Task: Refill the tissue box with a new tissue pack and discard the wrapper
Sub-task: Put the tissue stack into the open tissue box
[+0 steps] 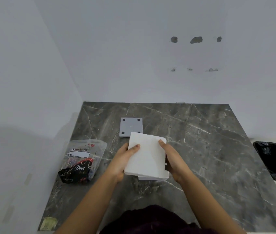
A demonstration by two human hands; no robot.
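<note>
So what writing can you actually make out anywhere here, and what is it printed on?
"Dove": white script on the dark lower part of the plastic wrapper lying on the marble table.
"CP": small round logo near the wrapper's top.
"TISSUES": the line beside that logo; the characters before it are too blurred to read.
White label below it: print too small to read.
Tissue stack, grey lid, black bin: no text.

Both hands, left hand (122,162) and right hand (173,158), are gripping a white tissue stack (146,157) over the white box (154,177) on the marble table (218,149), wrapper (81,162) lying left
</note>
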